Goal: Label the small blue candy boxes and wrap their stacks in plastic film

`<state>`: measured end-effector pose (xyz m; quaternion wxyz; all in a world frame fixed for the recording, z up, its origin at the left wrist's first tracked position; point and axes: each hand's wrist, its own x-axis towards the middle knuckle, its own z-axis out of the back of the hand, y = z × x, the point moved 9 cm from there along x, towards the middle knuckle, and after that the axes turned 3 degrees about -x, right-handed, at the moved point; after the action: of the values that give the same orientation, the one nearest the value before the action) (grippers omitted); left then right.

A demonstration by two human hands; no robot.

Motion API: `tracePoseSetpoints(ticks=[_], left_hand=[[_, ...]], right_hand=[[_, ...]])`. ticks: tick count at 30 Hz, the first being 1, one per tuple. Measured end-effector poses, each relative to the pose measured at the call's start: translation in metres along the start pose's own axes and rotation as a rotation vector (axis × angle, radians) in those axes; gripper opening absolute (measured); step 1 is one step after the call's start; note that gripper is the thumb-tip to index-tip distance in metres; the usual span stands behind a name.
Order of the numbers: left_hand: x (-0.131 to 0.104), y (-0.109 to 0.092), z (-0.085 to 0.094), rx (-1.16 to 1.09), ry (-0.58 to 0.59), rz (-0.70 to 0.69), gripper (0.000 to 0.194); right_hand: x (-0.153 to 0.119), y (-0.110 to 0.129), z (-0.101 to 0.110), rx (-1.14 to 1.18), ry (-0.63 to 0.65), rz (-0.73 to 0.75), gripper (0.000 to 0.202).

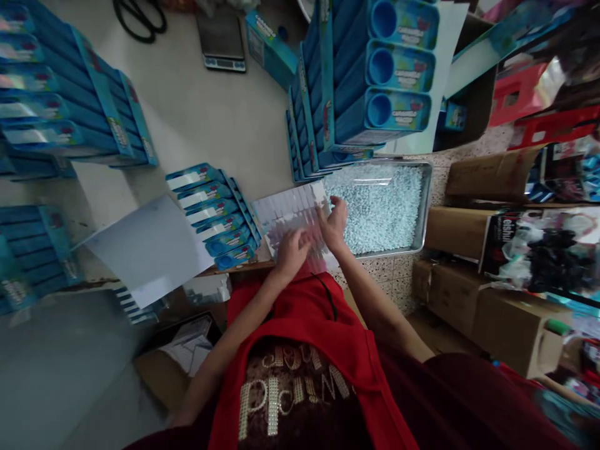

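A white sheet (269, 209) with a row of clear, shiny plastic pieces on it lies at the table's front edge, before my body. My left hand (289, 255) is over its lower part, fingers bent together and pointing right; what they pinch, if anything, is too blurred to tell. At the sheet's right side is my right hand (334, 224), thumb and fingers apart, touching the plastic pieces or just above them. Right beside it stands a metal tray (425, 206) full of small pale blue pellets (384, 209).
Stacked blue display boxes (349, 94) tower behind the tray. More stand left (94, 106), with a smaller row of blue boxes (213, 212) beside the sheet. A loose paper (150, 250) overhangs the table edge. A small scale (222, 40) and black-handled scissors (140, 22) lie behind. Cardboard boxes (487, 178) line the right.
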<state>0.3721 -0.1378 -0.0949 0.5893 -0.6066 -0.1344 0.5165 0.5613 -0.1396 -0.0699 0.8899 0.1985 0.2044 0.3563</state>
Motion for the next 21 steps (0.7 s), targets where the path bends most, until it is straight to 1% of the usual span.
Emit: tracePoseSetpoints(ticks=[1, 2, 3, 4, 5, 6, 7, 9, 11, 12, 13, 14, 15, 17, 19, 21], left_hand=[[0.031, -0.017, 0.002, 0.053, -0.102, -0.065, 0.02], [0.059, -0.028, 0.003, 0.109, -0.184, -0.105, 0.021], [0.084, -0.034, 0.004, 0.16, -0.233, -0.12, 0.023], [0.105, -0.036, 0.004, 0.201, -0.254, -0.118, 0.022], [0.12, -0.034, 0.004, 0.233, -0.257, -0.109, 0.02], [0.13, -0.03, 0.003, 0.257, -0.247, -0.104, 0.018], [0.135, -0.026, 0.002, 0.272, -0.234, -0.107, 0.015], [0.135, -0.02, 0.004, 0.269, -0.226, -0.142, 0.016], [0.129, -0.016, 0.008, 0.214, -0.254, -0.17, 0.026], [0.126, -0.015, 0.009, 0.178, -0.264, -0.173, 0.03], [0.125, -0.016, 0.009, 0.15, -0.259, -0.173, 0.03], [0.125, -0.017, 0.008, 0.138, -0.24, -0.17, 0.027], [0.126, -0.019, 0.005, 0.143, -0.214, -0.163, 0.02], [0.129, -0.023, -0.001, 0.187, -0.162, -0.136, 0.007], [0.131, -0.027, -0.004, 0.239, -0.142, -0.1, 0.005], [0.132, -0.032, -0.004, 0.277, -0.133, -0.09, 0.009]], right_hand=[[0.013, -0.017, -0.003, -0.021, 0.0, -0.032, 0.046], [0.025, -0.03, -0.009, -0.018, 0.02, -0.057, 0.049], [0.034, -0.039, -0.017, 0.01, 0.053, -0.08, 0.051], [0.041, -0.045, -0.025, 0.063, 0.094, -0.102, 0.05], [0.044, -0.049, -0.033, 0.134, 0.134, -0.124, 0.048], [0.046, -0.051, -0.039, 0.216, 0.172, -0.141, 0.046], [0.046, -0.052, -0.043, 0.298, 0.205, -0.148, 0.043], [0.042, -0.052, -0.044, 0.435, 0.267, -0.137, 0.037], [0.036, -0.053, -0.04, 0.499, 0.332, -0.115, 0.034], [0.034, -0.053, -0.035, 0.487, 0.354, -0.099, 0.032], [0.032, -0.054, -0.028, 0.437, 0.358, -0.07, 0.032], [0.032, -0.052, -0.019, 0.348, 0.336, -0.025, 0.032], [0.033, -0.049, -0.009, 0.226, 0.291, 0.036, 0.033], [0.035, -0.033, 0.008, -0.048, 0.186, 0.195, 0.037], [0.036, -0.013, 0.011, -0.259, 0.14, 0.362, 0.041], [0.035, 0.003, 0.001, -0.368, 0.165, 0.497, 0.043]])
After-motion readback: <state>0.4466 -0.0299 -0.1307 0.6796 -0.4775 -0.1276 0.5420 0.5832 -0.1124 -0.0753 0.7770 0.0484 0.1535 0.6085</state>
